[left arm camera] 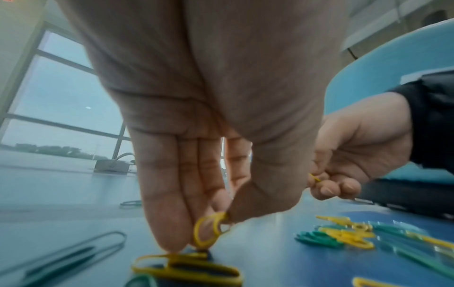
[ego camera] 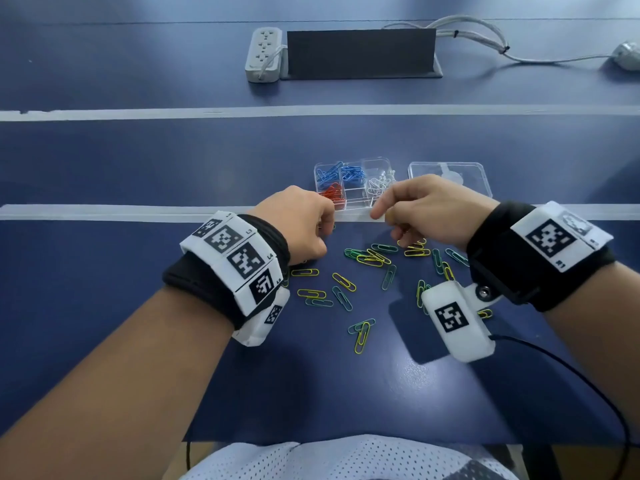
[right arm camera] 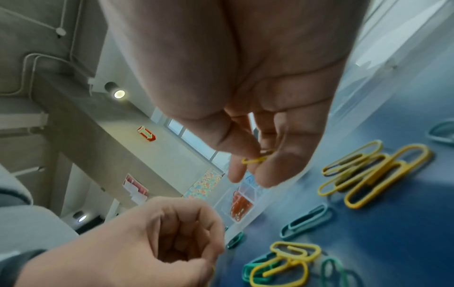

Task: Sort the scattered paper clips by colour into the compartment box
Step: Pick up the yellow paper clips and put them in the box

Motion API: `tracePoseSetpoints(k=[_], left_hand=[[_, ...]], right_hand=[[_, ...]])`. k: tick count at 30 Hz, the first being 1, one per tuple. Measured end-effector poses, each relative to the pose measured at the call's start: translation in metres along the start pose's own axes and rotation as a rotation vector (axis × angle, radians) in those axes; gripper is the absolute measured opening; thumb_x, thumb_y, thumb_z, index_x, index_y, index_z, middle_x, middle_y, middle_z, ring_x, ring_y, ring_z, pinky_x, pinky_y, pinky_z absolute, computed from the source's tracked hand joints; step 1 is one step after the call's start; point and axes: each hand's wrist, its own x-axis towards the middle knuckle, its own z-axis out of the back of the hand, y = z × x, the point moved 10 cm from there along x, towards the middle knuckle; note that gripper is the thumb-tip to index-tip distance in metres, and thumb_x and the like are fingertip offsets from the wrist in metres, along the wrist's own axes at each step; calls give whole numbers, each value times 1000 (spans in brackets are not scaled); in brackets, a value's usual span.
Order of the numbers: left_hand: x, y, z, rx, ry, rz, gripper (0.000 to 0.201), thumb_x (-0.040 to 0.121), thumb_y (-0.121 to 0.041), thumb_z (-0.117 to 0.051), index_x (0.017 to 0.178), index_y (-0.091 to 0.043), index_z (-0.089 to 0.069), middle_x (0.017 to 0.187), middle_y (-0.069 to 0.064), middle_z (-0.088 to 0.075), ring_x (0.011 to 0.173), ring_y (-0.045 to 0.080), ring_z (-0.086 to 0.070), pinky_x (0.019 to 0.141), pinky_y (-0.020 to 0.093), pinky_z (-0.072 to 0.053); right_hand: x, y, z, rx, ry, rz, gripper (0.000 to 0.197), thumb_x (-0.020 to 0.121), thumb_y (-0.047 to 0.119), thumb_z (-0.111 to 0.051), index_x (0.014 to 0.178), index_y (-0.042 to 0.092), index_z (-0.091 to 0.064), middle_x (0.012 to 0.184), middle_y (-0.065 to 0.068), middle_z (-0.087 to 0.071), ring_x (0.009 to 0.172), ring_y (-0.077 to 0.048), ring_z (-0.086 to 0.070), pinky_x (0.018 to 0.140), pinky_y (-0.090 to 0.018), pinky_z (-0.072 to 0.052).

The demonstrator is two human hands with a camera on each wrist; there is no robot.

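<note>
Several yellow and green paper clips (ego camera: pixel 369 258) lie scattered on the blue table between my hands. The clear compartment box (ego camera: pixel 353 183) stands just beyond them, with blue, red and white clips in separate compartments. My left hand (ego camera: pixel 304 226) hovers low over the clips; its thumb and fingers pinch a yellow clip (left arm camera: pixel 209 229). My right hand (ego camera: pixel 415 213) is raised near the box's front edge and pinches another yellow clip (right arm camera: pixel 255 159) between thumb and fingers.
The box's clear lid (ego camera: pixel 450 176) lies to the right of the box. A white power strip (ego camera: pixel 265 53) and a dark stand (ego camera: pixel 360 53) sit at the back. White tape lines (ego camera: pixel 138 211) cross the table. A black cable (ego camera: pixel 571 372) trails at right.
</note>
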Motion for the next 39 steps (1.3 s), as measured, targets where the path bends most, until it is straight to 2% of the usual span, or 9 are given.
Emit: tracePoseSetpoints(k=[5, 8, 15, 18, 21, 24, 30, 35, 39], left_hand=[[1, 1, 2, -132, -29, 67, 18, 84, -15, -50, 81, -19, -67, 63, -13, -47, 75, 14, -48, 70, 22, -39], [1, -1, -4, -174, -4, 89, 18, 84, -13, -48, 71, -20, -59, 63, -11, -47, 71, 15, -46, 68, 21, -35], [2, -15, -17, -186, 70, 30, 9, 82, -18, -57, 79, -26, -60, 59, -10, -42, 59, 8, -42, 60, 19, -34], [3, -17, -22, -149, 88, -10, 13, 79, -18, -65, 81, -30, -59, 59, -10, -41, 53, 3, -39, 52, 15, -31], [6, -15, -24, -174, 80, -15, 13, 80, -18, -66, 88, -27, -65, 62, -10, -47, 56, 1, -42, 54, 13, -34], [6, -16, -21, -187, 68, -28, 16, 79, -20, -69, 94, -25, -68, 65, -9, -52, 59, 2, -46, 57, 12, -36], [9, -30, -16, -8, 72, -87, 17, 75, -24, -74, 92, -22, -74, 82, -4, -65, 81, 14, -61, 67, 21, -47], [8, -35, -16, 58, 69, -99, 10, 76, -19, -67, 81, -16, -75, 81, -1, -70, 78, 15, -63, 69, 22, -49], [6, -39, -18, 99, 85, -116, 5, 76, -16, -63, 73, -20, -65, 61, -11, -52, 72, 13, -55, 66, 22, -46]], right_hand=[[-5, 9, -6, -265, -14, 71, 4, 84, 22, -56, 83, 22, -60, 61, 8, -48, 54, -10, -44, 54, -22, -36], [-10, 13, -24, -582, 37, 134, 17, 76, 34, -71, 89, 26, -63, 64, 10, -43, 67, -13, -46, 63, -23, -36], [-9, 13, -26, -672, 12, 152, 14, 77, 27, -72, 87, 19, -74, 58, 13, -49, 73, -14, -51, 68, -20, -37], [-12, 12, -18, -604, 10, 145, 12, 77, 26, -73, 86, 18, -74, 60, 15, -52, 72, -11, -53, 61, -21, -39], [-12, 11, -10, -531, -8, 146, 8, 78, 27, -73, 83, 21, -73, 60, 15, -53, 60, -3, -50, 51, -4, -35], [-9, 7, -7, -401, 3, 134, 4, 81, 24, -71, 79, 23, -67, 58, 12, -56, 53, 1, -48, 44, -1, -35], [-4, -11, -16, 12, 116, -8, 15, 92, 9, -54, 85, 16, -64, 63, -4, -56, 58, -19, -55, 55, -24, -50], [-9, -12, -15, 450, 143, -70, 16, 89, 2, -52, 77, 5, -62, 69, -9, -59, 48, -13, -56, 44, -16, -48], [-10, -18, -21, 534, 205, -89, 26, 89, -1, -43, 84, 10, -66, 64, -5, -60, 47, -12, -53, 41, -16, -44]])
